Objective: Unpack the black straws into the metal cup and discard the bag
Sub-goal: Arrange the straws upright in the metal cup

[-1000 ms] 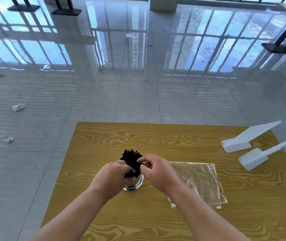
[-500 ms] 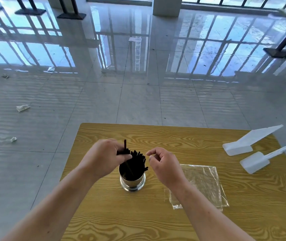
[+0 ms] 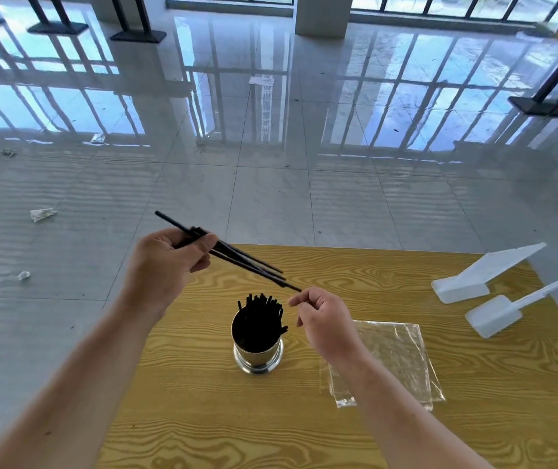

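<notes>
Straws [image 3: 260, 319] already stood upright in your metal cup [image 3: 258, 348] at lower centre of the frame, the empty clear bag [image 3: 392, 358] flat on the worktop [image 3: 203, 418] just right of it. Your right hand [image 3: 325, 318], loosely curled and holding nothing, hovered beside the rim. Farther up and left, your left hand [image 3: 169, 262] pinched a few loose straws [image 3: 247, 262], their long axis slanting down-right, lower tips almost at your right fingertips [image 3: 293, 301], above the cup.
</notes>
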A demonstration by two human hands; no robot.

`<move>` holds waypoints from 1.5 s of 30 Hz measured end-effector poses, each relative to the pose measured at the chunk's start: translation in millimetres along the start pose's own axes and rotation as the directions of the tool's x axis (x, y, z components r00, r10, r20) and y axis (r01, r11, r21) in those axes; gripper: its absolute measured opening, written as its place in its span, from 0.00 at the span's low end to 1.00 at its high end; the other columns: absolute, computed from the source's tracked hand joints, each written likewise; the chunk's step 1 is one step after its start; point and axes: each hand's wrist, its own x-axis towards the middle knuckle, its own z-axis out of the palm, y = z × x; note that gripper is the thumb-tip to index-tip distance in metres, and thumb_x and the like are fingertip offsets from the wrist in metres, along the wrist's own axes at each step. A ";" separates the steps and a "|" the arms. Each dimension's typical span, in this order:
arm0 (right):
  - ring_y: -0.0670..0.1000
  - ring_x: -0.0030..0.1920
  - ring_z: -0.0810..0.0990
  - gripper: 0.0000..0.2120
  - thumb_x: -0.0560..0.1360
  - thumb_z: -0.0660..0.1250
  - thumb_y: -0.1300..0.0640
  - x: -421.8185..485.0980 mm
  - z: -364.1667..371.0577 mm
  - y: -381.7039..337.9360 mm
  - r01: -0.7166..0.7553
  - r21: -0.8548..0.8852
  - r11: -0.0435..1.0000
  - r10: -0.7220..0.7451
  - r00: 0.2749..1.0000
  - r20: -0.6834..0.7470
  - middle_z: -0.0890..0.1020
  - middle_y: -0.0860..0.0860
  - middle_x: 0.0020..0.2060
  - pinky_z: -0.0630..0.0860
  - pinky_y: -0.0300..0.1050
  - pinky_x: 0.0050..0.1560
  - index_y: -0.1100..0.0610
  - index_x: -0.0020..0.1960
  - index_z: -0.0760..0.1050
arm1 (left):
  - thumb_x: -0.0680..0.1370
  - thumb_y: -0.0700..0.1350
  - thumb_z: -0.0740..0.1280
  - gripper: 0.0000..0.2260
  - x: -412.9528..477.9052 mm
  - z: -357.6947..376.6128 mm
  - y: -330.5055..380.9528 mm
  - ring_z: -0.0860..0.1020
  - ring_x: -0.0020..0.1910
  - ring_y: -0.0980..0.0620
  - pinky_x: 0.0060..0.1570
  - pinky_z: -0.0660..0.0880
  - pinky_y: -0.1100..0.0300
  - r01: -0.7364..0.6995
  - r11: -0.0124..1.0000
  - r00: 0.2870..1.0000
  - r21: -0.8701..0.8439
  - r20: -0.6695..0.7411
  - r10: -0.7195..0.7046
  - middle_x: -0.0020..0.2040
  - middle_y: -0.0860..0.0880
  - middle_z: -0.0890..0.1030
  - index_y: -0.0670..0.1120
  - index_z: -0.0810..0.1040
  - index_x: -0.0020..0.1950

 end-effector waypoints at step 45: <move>0.52 0.30 0.82 0.19 0.82 0.64 0.61 9.2 -9.9 -48.8 0.014 0.449 0.894 0.026 0.996 -0.082 0.84 0.54 0.33 0.82 0.48 0.31 0.52 0.37 0.86 | 0.83 0.52 0.68 0.15 -40.4 56.3 -54.1 0.85 0.38 0.47 0.36 0.84 0.56 0.567 0.601 0.784 -0.564 0.146 -0.603 0.42 0.42 0.85 0.40 0.84 0.56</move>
